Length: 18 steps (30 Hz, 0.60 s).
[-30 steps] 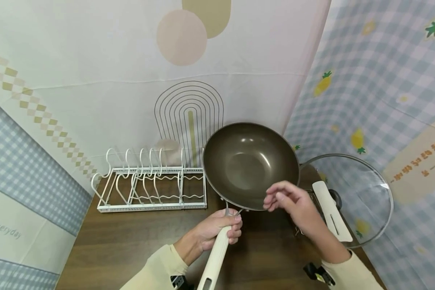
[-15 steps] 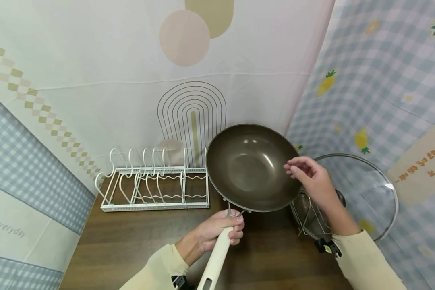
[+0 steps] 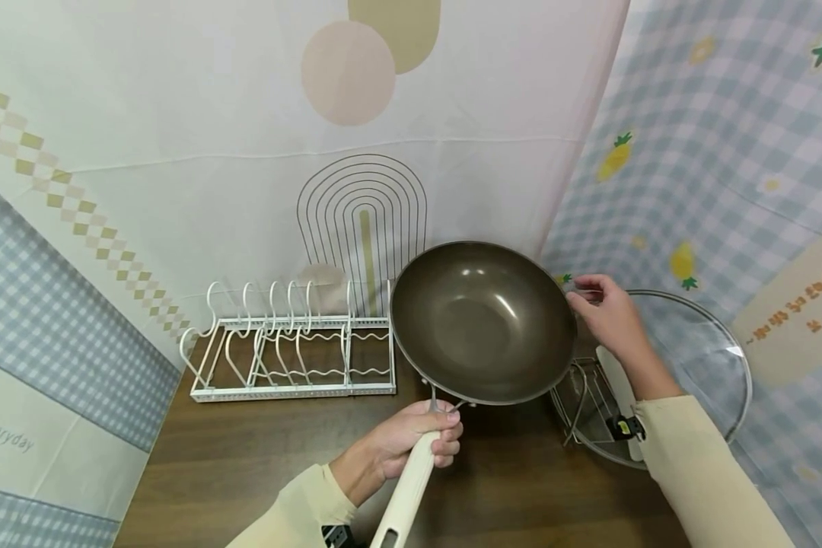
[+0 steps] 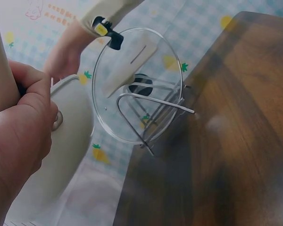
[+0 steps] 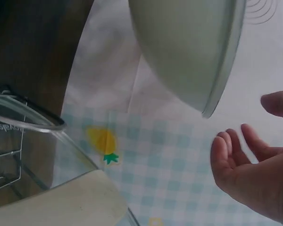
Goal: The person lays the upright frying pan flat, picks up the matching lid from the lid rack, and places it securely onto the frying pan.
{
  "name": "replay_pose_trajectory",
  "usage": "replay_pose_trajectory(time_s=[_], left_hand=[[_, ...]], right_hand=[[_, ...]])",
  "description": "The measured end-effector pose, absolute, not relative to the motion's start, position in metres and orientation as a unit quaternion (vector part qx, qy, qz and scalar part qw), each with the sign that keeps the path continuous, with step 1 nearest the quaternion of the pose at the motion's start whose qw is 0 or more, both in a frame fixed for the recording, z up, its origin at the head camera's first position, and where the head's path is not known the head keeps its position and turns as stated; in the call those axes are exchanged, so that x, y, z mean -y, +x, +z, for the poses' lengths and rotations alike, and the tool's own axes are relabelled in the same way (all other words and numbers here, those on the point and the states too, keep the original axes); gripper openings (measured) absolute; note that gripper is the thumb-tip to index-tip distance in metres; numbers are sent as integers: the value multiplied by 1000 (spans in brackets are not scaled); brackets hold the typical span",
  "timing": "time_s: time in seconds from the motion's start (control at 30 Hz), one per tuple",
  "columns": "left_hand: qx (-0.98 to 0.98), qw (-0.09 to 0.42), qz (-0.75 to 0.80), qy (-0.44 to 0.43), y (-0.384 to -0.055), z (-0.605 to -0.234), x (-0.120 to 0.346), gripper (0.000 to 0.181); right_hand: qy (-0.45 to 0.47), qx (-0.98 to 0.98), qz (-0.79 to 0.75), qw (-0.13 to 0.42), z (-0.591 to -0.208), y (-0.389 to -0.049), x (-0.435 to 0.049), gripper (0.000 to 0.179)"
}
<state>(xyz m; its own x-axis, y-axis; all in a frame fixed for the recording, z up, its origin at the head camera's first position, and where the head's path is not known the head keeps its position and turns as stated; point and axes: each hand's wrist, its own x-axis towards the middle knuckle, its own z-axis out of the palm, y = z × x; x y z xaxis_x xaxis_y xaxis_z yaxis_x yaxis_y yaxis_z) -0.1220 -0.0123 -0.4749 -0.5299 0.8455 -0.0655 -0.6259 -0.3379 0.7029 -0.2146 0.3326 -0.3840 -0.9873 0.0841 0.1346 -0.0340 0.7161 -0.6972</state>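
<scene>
1. Head view: a person's left hand [image 3: 411,435] grips the cream handle [image 3: 408,487] of a deep pan [image 3: 479,323] close to the bowl, thumb on top and fingers clamped around it.
2. The pan leans over the middle of the wooden table [image 3: 260,449], its brown inside facing the person. It sits between a white rack [image 3: 294,393] on the left and a glass lid [image 3: 699,373] on the right.
3. The right hand [image 3: 606,312] hovers just beside the far right part of the pan's rim. From the right wrist, the thumb stands apart from the bent fingers, nothing is held between them, and background cloth shows between fingertips and rim.
4. Near the right arm, the lid stands tilted in a wire stand [image 4: 155,101]. A white spatula [image 4: 125,69] slants beside it, partly behind the right forearm in the head view.
5. Pale patterned cloth [image 3: 178,91] hangs along the far side; blue checked cloth [image 3: 712,167] printed with pineapples covers the right. Small black devices are worn at both wrists, over cream sleeves [image 3: 705,472].
</scene>
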Motion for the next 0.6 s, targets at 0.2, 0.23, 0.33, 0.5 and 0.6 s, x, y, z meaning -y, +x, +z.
replay_pose_trajectory(time_s=[0.2,0.23,0.33,0.5,0.6], left_hand=[[-344,462,800,170,-120,-475,12,33],[-344,462,800,170,-119,-475,12,33],[-348,463,798,170,-119,-476,12,33],[-350,467,795,167,-119,-476,13,35],[-354,465,794,168,-120,-475,14,34]], right_hand=[[-22,935,355,-19,-387,-227,-339,68],[-22,934,355,-29,-387,-229,-340,68],[-23,935,351,-45,-391,-234,-341,65],[-24,941,332,-56,-394,-239,-343,51],[-21,938,338,-74,-395,-242,-345,45]])
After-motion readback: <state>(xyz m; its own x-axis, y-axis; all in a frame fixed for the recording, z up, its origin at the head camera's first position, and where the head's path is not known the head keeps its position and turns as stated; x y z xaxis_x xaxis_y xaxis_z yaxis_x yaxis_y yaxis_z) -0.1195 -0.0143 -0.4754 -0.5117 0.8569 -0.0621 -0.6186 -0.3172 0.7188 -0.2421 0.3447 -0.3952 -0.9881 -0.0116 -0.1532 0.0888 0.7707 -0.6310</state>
